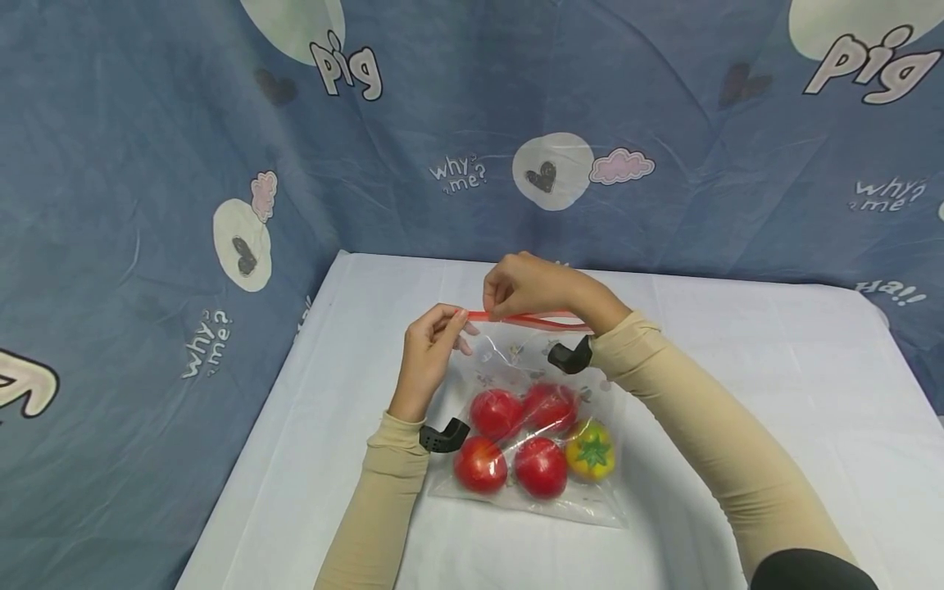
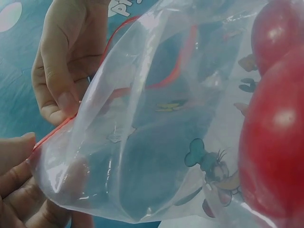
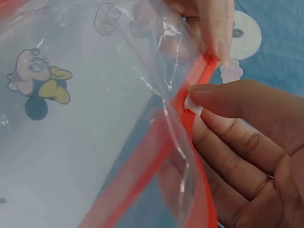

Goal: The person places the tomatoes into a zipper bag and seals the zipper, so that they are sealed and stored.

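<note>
A clear zip bag [image 1: 527,356] with a red zip edge and cartoon prints lies on the white table. Inside are several red, round, tomato-like items [image 1: 542,468] and a yellow one [image 1: 590,450] with a green star-shaped top. My left hand [image 1: 435,348] pinches the left end of the zip edge. Close beside it, my right hand [image 1: 542,287] pinches a small white slider [image 3: 194,105] on the red zip [image 3: 202,76], as the right wrist view shows. To the right of that slider, the bag's mouth gapes, its two red strips apart.
A white cloth covers the table [image 1: 774,393]. Behind it and along the left hangs a blue printed curtain [image 1: 413,106]. Black wrist mounts [image 1: 444,436] sit on both forearms, close to the bag.
</note>
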Tool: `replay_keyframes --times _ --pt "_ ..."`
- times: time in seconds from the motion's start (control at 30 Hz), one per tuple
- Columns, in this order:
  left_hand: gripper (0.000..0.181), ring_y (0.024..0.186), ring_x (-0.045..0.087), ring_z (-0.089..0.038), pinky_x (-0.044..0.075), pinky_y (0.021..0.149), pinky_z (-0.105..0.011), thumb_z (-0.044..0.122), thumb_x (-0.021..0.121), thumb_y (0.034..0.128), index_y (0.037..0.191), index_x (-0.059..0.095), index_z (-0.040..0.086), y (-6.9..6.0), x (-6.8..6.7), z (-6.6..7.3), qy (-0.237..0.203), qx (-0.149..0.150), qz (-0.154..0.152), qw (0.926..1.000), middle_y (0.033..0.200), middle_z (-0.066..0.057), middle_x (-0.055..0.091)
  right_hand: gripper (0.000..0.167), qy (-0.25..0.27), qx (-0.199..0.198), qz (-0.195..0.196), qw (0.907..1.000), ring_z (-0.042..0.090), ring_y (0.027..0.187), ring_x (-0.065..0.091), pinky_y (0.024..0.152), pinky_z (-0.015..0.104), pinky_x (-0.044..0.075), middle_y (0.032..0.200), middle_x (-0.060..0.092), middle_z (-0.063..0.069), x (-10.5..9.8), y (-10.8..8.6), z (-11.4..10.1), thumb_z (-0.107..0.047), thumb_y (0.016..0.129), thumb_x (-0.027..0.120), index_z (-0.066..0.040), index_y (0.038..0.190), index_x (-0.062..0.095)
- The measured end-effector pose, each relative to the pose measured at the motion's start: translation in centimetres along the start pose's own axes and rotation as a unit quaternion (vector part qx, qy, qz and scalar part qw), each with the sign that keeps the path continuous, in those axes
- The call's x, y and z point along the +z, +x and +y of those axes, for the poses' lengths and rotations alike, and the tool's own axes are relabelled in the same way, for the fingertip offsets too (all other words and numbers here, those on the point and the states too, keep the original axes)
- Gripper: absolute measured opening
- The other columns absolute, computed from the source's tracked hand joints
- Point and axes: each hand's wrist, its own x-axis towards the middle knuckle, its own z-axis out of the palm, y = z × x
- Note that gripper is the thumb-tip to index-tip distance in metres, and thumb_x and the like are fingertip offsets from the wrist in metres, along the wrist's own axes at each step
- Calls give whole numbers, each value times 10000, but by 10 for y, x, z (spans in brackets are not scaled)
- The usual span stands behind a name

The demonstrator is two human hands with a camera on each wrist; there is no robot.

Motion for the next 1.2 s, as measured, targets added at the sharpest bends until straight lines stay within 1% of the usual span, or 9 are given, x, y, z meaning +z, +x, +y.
replay_keyframes --times 0.1,0.23,0.4,0.57,0.67,0.73,0.97,1.03,1.2 --pt "225 588 656 -123 479 602 -285 227 624 1042 1008 716 25 0 0 -1 68 123 46 9999 881 -199 752 37 7 23 -17 10000 128 797 718 790 328 585 848 777 30 0 0 0 -108 889 771 -93 862 752" --pt "210 578 653 -120 466 634 -244 226 637 1034 985 724 41 1 0 -2 128 220 86 9996 864 -173 754 49 48 87 -52 9999 133 806 716 809 334 590 851 776 25 0 -1 0 -117 890 776 -71 886 759" --pt "221 567 655 -116 392 548 -217 226 635 1036 980 729 35 1 -1 -3 200 305 73 9993 858 -167 755 61 45 38 -79 10000 127 808 724 826 340 598 845 775 7 -1 -2 2 -140 889 779 -83 884 757" --pt "221 562 657 -125 362 509 -211 203 640 1031 986 733 7 1 -2 -2 174 298 90 9994 868 -193 756 51 -16 21 -75 10000 127 814 727 843 352 607 853 778 11 -1 -5 6 -141 888 778 -94 878 759" --pt "213 566 657 -140 396 527 -200 154 634 1030 1001 729 -34 1 -2 -1 174 208 125 9996 881 -223 754 48 -72 -18 -86 9999 125 826 730 855 361 606 858 777 10 -3 -7 8 -139 891 767 -98 869 757" --pt "214 569 657 -153 414 536 -193 119 625 1030 1009 719 -72 1 -2 2 194 142 140 9996 888 -249 749 41 -111 -68 -102 9999 125 831 731 859 364 608 860 774 10 -4 -8 9 -130 892 758 -102 863 755" --pt "209 577 661 -166 431 537 -191 46 604 1026 1012 686 -145 -4 -5 25 202 78 160 9996 881 -281 734 41 -225 -96 -87 9997 136 834 733 886 394 597 851 774 15 -8 -15 15 -106 885 738 -103 848 755" --pt "214 579 655 -157 432 542 -191 47 602 1027 1021 683 -151 -3 -4 21 166 62 164 9997 890 -284 734 41 -248 -98 -79 9996 134 837 732 890 396 594 848 774 16 -8 -16 17 -101 883 733 -99 847 754" --pt "227 583 653 -129 399 531 -178 92 608 1035 1033 705 -113 1 -5 2 167 19 194 9997 913 -276 742 37 -146 -55 -107 9998 150 860 735 895 400 601 858 771 27 -9 -20 21 -94 884 736 -89 850 749"
